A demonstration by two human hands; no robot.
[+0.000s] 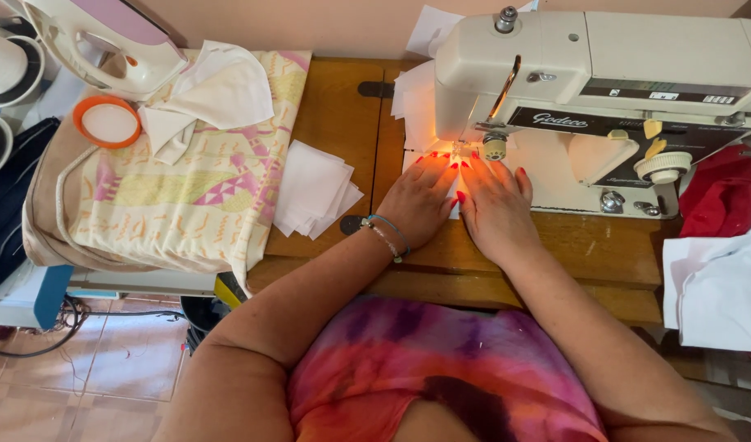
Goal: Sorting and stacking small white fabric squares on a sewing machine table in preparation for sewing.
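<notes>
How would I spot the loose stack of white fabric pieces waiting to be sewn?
Start at the cream sewing machine on the wooden table. Left of the left hand, by the patterned ironing cloth, lies the stack of white squares. Unlike the piece under both hands, it is fanned and untouched.

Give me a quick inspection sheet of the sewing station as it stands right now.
Surface: wooden sewing table, worn, with the cream sewing machine on it.
Job's things: white fabric piece lies under the needle area, lit by the machine lamp.
Clutter: stack of white fabric squares left of the hands; patterned cloth with folded white pieces, an orange-rimmed lid and a clothes iron; red cloth and white cloth at right.
Grips: left hand and right hand lie flat on the fabric, side by side.
Cables: dark cords on the floor at lower left.
Surroundings: tiled floor, beige wall behind.
</notes>
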